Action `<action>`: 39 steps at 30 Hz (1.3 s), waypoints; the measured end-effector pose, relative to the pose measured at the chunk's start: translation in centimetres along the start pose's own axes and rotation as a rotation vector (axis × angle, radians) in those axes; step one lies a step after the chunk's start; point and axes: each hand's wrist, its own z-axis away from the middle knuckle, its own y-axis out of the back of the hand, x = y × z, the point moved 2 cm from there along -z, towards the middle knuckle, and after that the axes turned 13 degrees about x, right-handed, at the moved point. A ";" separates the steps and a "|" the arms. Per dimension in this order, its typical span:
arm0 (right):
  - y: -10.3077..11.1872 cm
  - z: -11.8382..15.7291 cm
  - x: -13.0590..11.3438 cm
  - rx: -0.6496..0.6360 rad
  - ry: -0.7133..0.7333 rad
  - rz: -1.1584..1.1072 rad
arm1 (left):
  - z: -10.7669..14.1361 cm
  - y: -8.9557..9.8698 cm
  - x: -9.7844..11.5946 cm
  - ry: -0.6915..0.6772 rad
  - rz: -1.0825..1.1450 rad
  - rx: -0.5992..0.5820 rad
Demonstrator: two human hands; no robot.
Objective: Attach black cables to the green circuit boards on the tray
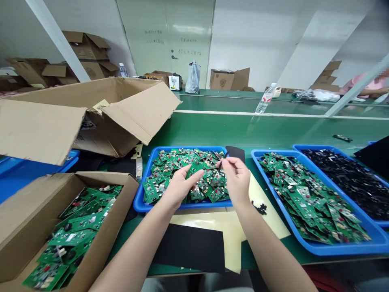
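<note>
Over a blue tray [140,201] heaped with green circuit boards, my left hand [179,187] grips one circuit board [195,167] between thumb and fingers. Close to its right, my right hand [237,178] pinches a small thin black piece [220,165]; its exact kind is too small to tell. Below the tray lie a yellow backing sheet [267,198] and a black sheet [194,248]. Several tiny black pieces [259,208] sit on the yellow sheet beside my right wrist.
At left, an open cardboard box [121,202] holds more boards; a larger box [146,109] stands behind it. Rightward are a blue tray [322,248] of boards and another tray [299,147] of black parts. A water bottle [265,99] stands farther back. Someone's arm [375,92] shows far right.
</note>
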 end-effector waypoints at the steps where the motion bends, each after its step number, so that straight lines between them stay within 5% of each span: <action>1: 0.3 -0.3 -0.2 0.006 0.073 0.034 | -0.1 0.1 -0.1 0.024 0.034 0.018; 5: 0.2 -0.3 -1.0 -0.235 0.466 0.248 | -0.3 -0.1 -0.2 0.066 0.141 -0.048; 11: -0.6 0.8 -0.8 -0.460 0.647 0.350 | -0.1 -0.7 -0.5 -0.033 0.102 -0.163; 39: -0.6 0.8 -0.5 -0.451 0.759 0.482 | -0.1 -0.9 -0.8 -0.087 -0.037 -0.115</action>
